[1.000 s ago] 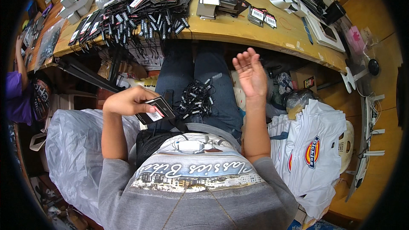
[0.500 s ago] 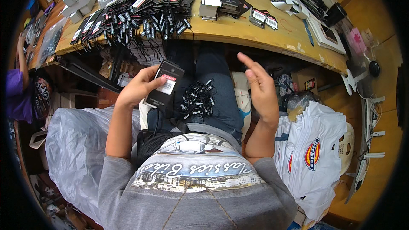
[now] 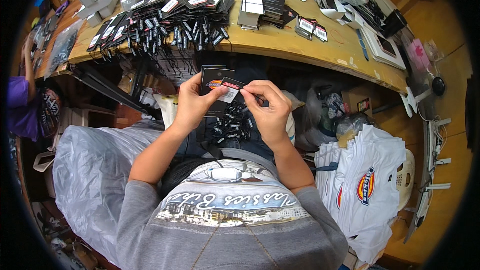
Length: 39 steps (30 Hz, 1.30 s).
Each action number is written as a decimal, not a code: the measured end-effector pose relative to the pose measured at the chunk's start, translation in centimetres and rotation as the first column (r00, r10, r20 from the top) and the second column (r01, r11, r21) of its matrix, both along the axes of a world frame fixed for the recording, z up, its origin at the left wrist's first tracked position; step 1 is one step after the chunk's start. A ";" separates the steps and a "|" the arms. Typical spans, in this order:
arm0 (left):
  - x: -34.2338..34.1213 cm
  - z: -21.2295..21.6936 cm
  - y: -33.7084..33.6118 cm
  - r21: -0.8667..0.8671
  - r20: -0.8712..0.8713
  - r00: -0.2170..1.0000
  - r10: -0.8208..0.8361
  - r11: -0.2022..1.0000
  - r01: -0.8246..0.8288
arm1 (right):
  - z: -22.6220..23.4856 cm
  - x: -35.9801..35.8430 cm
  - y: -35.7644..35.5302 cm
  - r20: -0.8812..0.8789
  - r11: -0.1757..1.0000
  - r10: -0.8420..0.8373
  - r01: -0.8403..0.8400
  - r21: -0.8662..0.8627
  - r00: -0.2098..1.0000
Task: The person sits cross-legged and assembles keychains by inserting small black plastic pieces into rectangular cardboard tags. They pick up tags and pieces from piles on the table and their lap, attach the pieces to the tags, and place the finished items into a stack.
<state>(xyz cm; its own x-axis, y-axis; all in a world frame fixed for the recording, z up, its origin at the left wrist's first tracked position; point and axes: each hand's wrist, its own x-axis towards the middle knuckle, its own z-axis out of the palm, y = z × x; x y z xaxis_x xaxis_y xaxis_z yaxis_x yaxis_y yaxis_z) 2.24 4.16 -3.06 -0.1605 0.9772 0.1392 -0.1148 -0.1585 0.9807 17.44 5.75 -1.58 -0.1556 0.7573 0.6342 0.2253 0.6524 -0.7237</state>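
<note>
My left hand grips a few black cardboard hang tags above my lap. Its thumb presses on a smaller tag with a red and white label, which lies tilted across the larger ones. At that label tag's right edge, the thumb and fingertips of my right hand are pinched together. A tangle of black tag cords with small printed tabs rests on my thighs, just below the tags.
Many corded black tags hang over the edge of the wooden table. Farther right stand tag stacks and a small labelled pile. White shirts lie at my right, a large plastic bag at my left. Another person's purple sleeve shows far left.
My left hand has moved right and slightly up with the tags. The right hand has come in from the right and closed at the label tag's edge. The label tag now lies tilted.
</note>
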 end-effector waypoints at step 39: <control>0.8 2.0 -2.1 0.394 -0.449 0.876 0.177 0.919 0.016 | 0.6 0.0 -0.7 -0.099 0.995 0.075 -0.081 -0.060 0.992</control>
